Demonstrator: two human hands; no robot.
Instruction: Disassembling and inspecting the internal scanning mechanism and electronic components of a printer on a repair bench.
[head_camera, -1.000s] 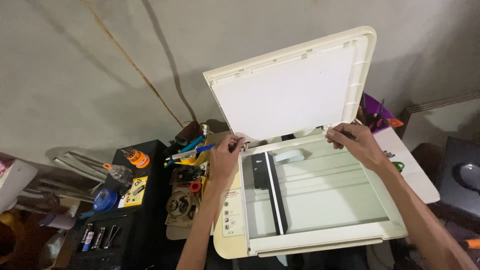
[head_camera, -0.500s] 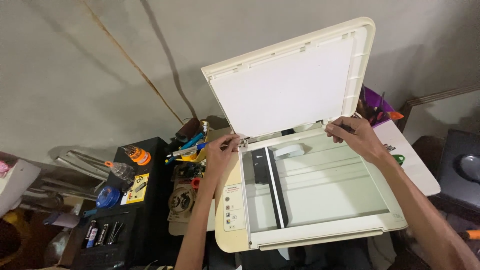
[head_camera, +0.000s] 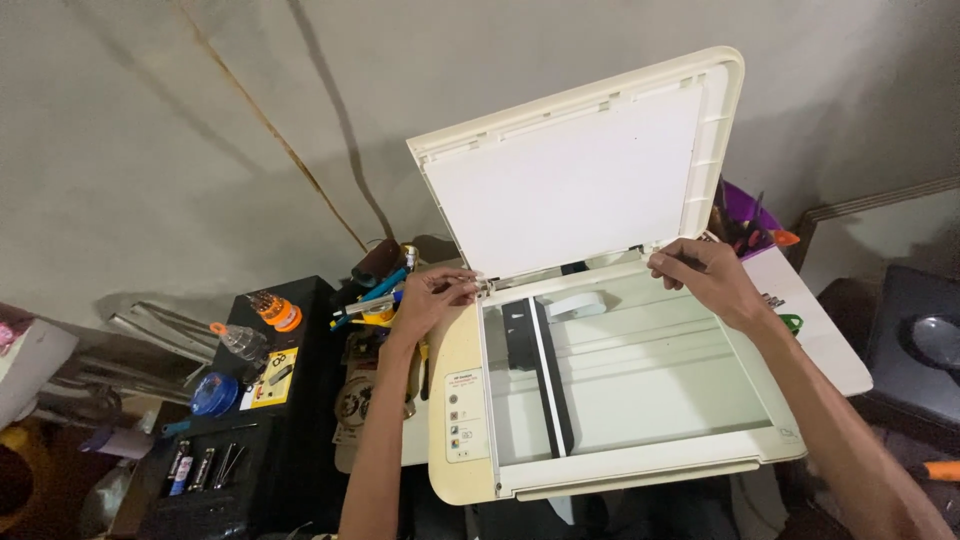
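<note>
Unmoved, left hand (head_camera: 432, 293) and right hand (head_camera: 700, 275) fingers pinch smooth cream lid's (head_camera: 580, 165) hinge corners

Grey stained wall (head_camera: 200, 130) with a thin diagonal crack or wire, dim light, black cabinet (head_camera: 300, 400) at left

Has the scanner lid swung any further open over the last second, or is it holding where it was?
Cannot tell. The lid stands raised above the scanner glass at much the same angle; only the camera view has shifted.

Scanner lid (head_camera: 570, 180) stands raised behind the glass bed (head_camera: 640, 375); screwdriver kit (head_camera: 268, 365) lies left, purple container (head_camera: 740, 215) far right.
</note>
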